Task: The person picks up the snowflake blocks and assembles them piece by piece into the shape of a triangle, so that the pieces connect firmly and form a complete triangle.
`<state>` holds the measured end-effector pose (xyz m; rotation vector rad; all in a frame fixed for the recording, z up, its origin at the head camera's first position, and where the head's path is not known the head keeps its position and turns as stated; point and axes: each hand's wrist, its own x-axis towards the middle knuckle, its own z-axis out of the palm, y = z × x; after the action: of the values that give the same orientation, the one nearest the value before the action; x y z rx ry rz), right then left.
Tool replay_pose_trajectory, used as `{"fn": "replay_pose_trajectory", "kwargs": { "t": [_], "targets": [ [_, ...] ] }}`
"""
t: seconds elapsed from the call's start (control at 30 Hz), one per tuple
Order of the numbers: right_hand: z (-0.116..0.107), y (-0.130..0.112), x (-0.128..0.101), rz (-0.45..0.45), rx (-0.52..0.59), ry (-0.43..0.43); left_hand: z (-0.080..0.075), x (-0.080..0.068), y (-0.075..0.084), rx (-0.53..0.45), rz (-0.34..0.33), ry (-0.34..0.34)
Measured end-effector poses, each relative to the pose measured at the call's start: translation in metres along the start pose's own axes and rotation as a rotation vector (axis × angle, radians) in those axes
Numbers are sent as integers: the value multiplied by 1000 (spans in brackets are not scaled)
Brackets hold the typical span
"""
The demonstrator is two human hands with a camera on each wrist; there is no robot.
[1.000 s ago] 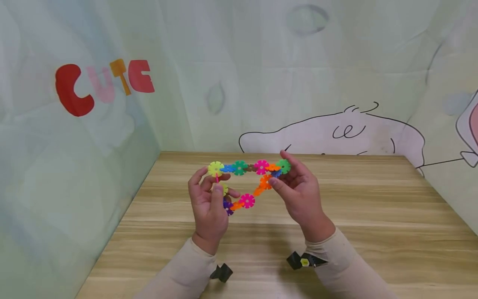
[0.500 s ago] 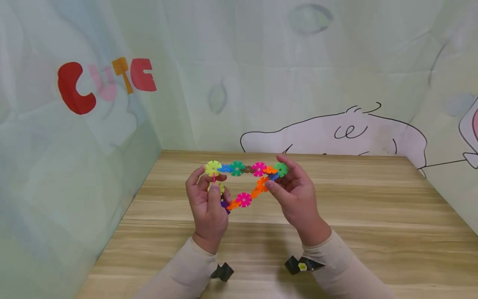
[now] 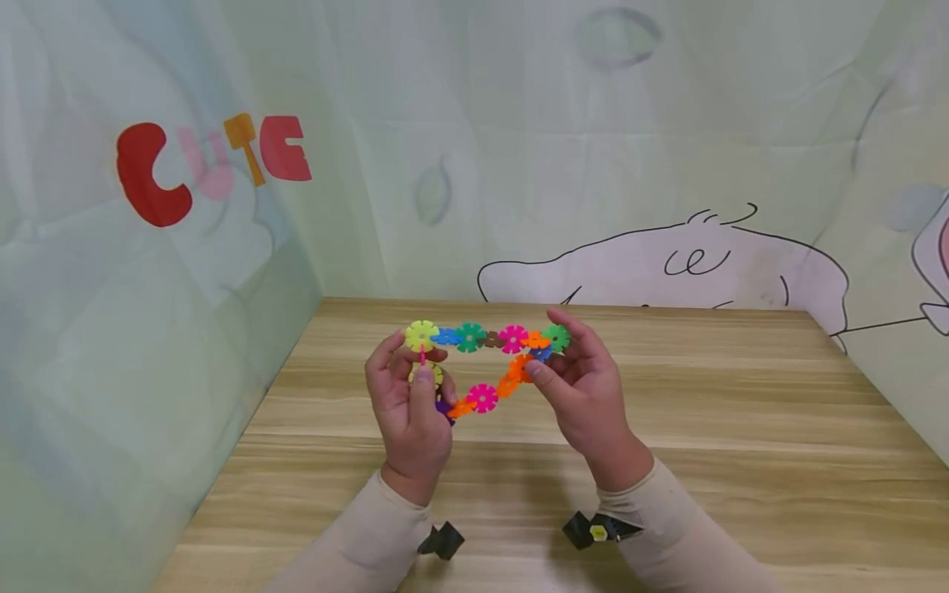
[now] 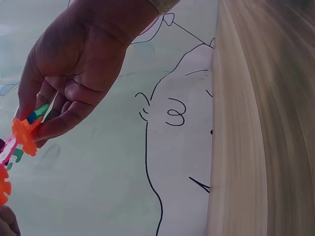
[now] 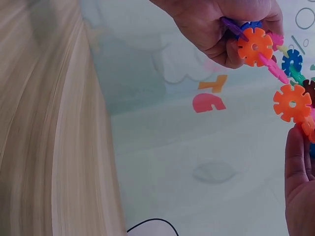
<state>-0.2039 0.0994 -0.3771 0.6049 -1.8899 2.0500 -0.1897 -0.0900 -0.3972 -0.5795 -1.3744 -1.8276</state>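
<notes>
A loop of coloured snowflake-shaped plastic discs, slotted edge to edge, is held up above the table between both hands. My left hand grips its left side, thumb over a yellow disc, with a purple disc partly hidden by the palm. My right hand pinches the right corner, thumb at an orange disc and fingers behind the green one. The top row runs straight; the lower row slants down to the left. In the right wrist view, two orange discs show large between the hands.
Under the hands lies a wood-grain table. Printed cloth walls stand at its left, back and right, with red and orange letters on the left one. Black camera mounts sit at both wrists.
Both hands and the loop have shifted slightly left, and the right hand is a little lower. The grips stay the same, and the purple disc is more covered by the left hand.
</notes>
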Motion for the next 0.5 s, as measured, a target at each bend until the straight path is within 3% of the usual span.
{"fn": "replay_pose_trajectory", "kwargs": {
  "t": [0.23, 0.5],
  "targets": [
    [0, 0, 0, -24, 94, -14, 0, -1, 0, 0, 24, -18],
    [3, 1, -1, -13, 114, 3, 1, -1, 0, 3, 78, -16]
  ]
}}
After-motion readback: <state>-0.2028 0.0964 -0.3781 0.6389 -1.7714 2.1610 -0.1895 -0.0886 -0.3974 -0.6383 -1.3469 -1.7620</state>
